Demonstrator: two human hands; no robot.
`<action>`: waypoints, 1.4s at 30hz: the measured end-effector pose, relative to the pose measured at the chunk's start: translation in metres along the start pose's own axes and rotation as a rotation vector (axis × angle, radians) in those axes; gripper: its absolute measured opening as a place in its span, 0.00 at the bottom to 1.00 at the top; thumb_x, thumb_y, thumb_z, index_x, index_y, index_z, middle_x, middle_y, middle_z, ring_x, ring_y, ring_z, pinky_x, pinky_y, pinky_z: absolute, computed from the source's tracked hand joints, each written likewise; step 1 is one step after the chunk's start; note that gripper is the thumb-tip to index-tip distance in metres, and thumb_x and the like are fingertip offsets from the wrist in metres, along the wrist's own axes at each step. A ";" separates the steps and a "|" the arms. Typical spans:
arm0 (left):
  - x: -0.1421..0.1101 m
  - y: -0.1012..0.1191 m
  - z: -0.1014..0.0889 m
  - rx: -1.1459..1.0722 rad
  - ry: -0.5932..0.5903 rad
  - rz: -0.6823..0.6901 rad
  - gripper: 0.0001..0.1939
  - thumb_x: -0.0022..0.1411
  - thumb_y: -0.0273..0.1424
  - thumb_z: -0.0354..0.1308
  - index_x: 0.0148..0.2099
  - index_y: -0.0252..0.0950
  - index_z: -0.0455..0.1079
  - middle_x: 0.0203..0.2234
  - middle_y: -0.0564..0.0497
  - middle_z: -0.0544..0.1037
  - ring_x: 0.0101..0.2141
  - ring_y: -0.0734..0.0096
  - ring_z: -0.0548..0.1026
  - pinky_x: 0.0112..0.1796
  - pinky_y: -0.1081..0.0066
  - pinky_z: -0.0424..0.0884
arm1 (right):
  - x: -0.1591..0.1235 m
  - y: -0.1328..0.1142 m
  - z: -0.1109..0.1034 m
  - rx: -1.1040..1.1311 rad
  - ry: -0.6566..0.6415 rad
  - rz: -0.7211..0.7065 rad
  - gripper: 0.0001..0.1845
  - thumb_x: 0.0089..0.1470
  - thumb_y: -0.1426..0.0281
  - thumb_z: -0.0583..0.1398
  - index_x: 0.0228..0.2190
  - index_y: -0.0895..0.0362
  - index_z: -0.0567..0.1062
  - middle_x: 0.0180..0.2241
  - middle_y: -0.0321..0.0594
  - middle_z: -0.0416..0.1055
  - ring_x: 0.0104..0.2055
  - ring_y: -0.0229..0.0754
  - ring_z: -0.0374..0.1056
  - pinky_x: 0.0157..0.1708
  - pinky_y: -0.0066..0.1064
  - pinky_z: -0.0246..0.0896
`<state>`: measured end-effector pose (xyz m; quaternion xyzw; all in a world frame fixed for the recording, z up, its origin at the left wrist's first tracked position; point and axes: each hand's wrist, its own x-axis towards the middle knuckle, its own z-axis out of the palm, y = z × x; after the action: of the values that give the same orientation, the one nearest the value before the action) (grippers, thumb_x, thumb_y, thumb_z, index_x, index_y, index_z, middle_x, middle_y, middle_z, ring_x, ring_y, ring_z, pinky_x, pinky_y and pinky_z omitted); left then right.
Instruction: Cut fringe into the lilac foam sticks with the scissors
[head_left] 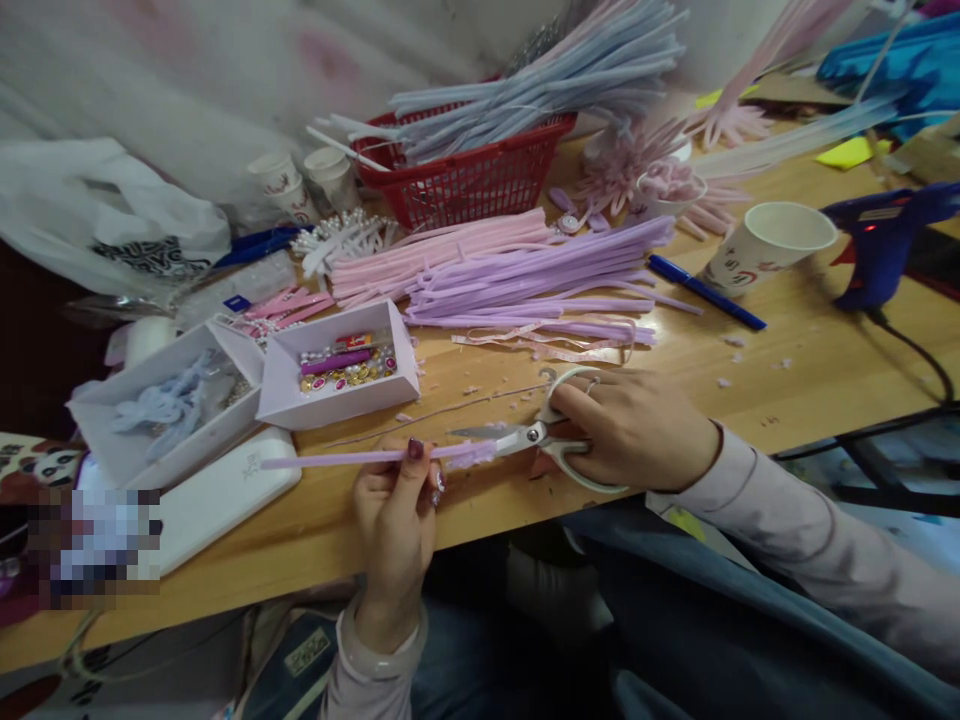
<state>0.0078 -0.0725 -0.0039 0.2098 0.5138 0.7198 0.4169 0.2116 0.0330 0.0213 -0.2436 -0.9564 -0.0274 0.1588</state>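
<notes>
While a lilac stem [322, 459] is pinched in the left hand [396, 505], its ragged end [471, 456] beside the blades [508, 442], scissors [533, 434] are gripped by the right hand [637, 430] at three o'clock; fuzz is best trimmed shallowly. At one o'clock, lilac bundles [525, 275] are laid on the bench [795, 385], backed by a red basket [480, 185] and pale cloth [225, 80].

Plastic bag [112, 215] cut off at left, glue gun [879, 245] at right; lower-left patch [101, 545] pixelated.
</notes>
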 end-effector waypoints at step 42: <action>0.000 0.000 0.002 0.013 0.069 0.011 0.17 0.39 0.38 0.76 0.25 0.33 0.73 0.15 0.54 0.74 0.17 0.80 0.71 0.19 0.82 0.67 | -0.004 0.012 -0.020 0.077 -0.358 0.103 0.16 0.49 0.55 0.59 0.27 0.55 0.68 0.21 0.39 0.71 0.23 0.42 0.65 0.24 0.32 0.39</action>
<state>0.0094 -0.0710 -0.0027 0.1904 0.5312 0.7256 0.3937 0.2265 0.0393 0.0390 -0.2868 -0.9560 0.0612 -0.0032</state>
